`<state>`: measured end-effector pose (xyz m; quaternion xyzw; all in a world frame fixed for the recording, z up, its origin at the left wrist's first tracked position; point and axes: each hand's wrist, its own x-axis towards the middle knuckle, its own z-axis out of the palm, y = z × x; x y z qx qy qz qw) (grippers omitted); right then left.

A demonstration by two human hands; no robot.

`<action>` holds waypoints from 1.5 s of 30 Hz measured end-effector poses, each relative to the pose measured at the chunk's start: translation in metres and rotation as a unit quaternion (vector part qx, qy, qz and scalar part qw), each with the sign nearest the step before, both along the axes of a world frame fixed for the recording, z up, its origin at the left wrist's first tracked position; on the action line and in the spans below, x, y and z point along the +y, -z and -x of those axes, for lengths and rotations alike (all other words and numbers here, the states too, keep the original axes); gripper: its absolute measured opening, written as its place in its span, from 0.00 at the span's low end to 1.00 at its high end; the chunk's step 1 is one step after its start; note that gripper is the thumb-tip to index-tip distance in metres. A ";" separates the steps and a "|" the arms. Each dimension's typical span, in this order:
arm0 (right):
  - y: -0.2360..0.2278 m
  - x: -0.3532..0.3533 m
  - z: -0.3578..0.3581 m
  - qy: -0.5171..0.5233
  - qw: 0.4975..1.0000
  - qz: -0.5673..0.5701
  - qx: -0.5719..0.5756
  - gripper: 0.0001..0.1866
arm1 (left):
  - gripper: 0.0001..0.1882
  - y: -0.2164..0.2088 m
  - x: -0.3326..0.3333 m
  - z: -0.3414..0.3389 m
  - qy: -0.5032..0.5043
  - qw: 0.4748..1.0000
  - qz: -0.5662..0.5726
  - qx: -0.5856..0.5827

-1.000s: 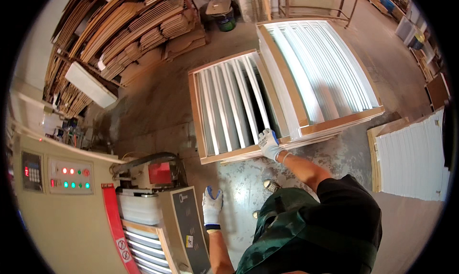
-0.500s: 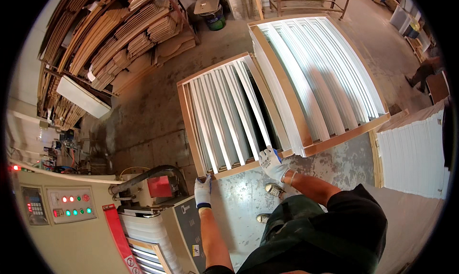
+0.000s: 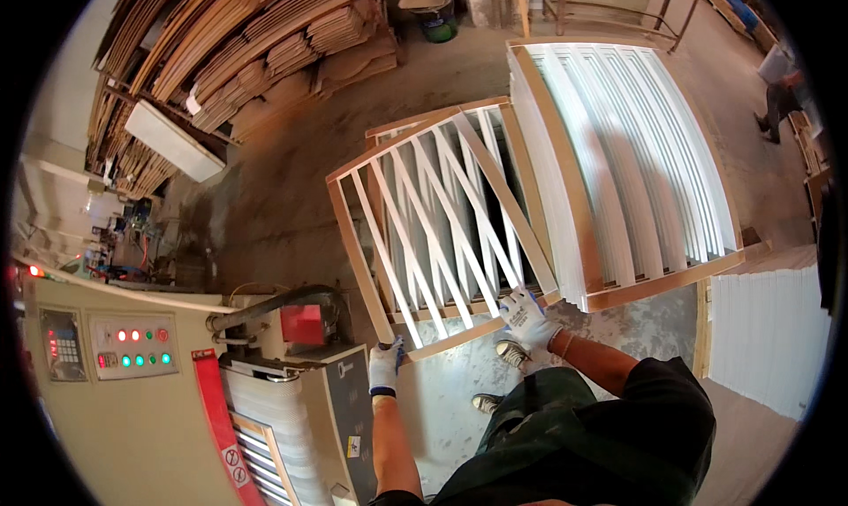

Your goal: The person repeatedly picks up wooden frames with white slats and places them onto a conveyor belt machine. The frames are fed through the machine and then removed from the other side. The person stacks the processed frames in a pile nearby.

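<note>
A slatted frame (image 3: 352, 241) with brown edges and white bars is in both my gloved hands, tilted and turned across the stack of similar frames (image 3: 527, 183) beneath it. My left hand (image 3: 385, 366) is closed on the frame's near left corner. Farther right along the near edge, my right hand (image 3: 528, 319) grips the same frame, its fingertips partly hidden by the rail and a bar. A taller stack of slatted frames (image 3: 559, 166) stands directly to the right.
At my left is a cream machine with a lit control panel (image 3: 134, 347) and a black hose (image 3: 283, 301). Cardboard sheets (image 3: 265, 38) fill a rack at the far left. White sheets (image 3: 764, 338) are stacked at right. A person (image 3: 779, 108) stands at the far right.
The frame has come off the stack's alignment, turned and shifted toward me, uncovering frames beneath. Both hands moved slightly right and nearer with it. The whole view has shifted a little.
</note>
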<state>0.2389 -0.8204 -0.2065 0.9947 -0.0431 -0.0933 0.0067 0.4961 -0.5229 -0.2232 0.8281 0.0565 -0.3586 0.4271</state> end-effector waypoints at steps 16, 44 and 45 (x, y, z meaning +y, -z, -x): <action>-0.013 0.067 0.099 0.496 0.544 -0.661 -0.148 0.21 | 0.16 -0.244 0.116 0.108 0.038 0.940 -0.217 -0.263; -0.108 0.368 -0.148 -0.034 0.935 -0.353 0.009 0.23 | 0.06 -0.130 0.412 0.397 -0.592 0.784 0.002 -0.187; -0.105 0.376 -0.151 -0.042 0.932 -0.361 -0.006 0.23 | 0.07 -0.135 0.418 0.394 -0.587 0.787 0.004 -0.191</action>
